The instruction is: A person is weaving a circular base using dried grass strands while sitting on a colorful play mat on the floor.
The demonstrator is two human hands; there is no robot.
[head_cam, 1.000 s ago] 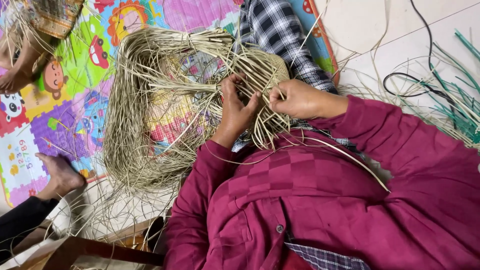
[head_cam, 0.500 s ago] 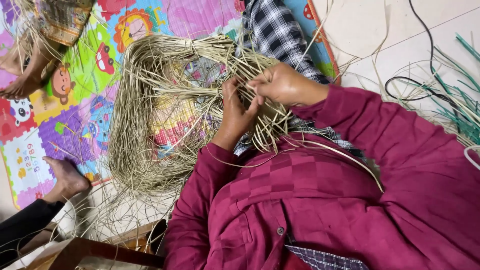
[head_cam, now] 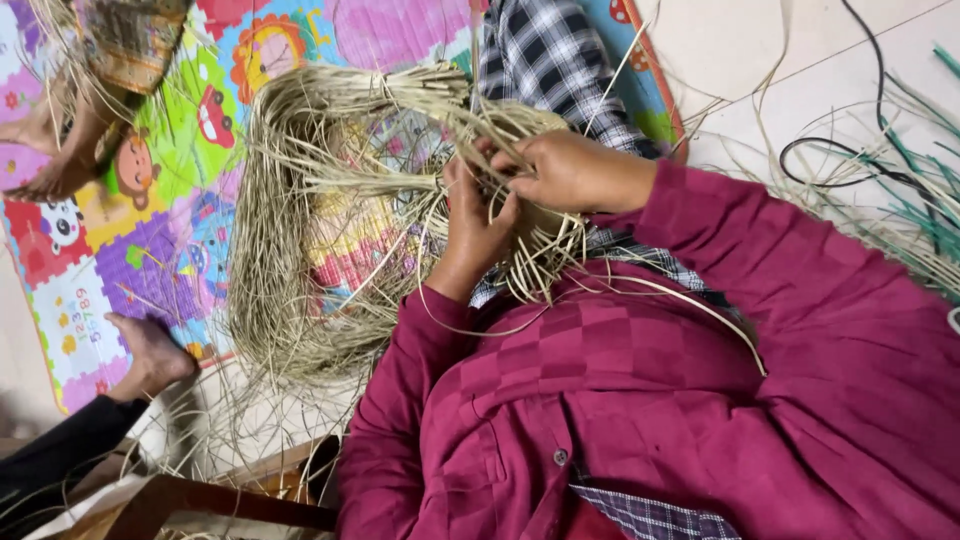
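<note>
Both hands have crept closer together on the half-woven straw mat (head_cam: 340,220) lying over the colourful play mat (head_cam: 150,230), the left hand (head_cam: 475,225) pinching a few strands, the right hand (head_cam: 570,170) curled tight around others, so the weaving goes on.

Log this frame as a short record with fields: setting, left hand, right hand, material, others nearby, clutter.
setting: floor with a colourful play mat
left hand: left hand pinching pale straw strands, grip closed on them
right hand: right hand closed on strands of the same bundle, close to the left hand
material: half-woven straw piece with loose ends fanning over the mat
others nearby: another person's bare foot at the mat's edge
clutter: black cable and green strips on the pale floor
</note>
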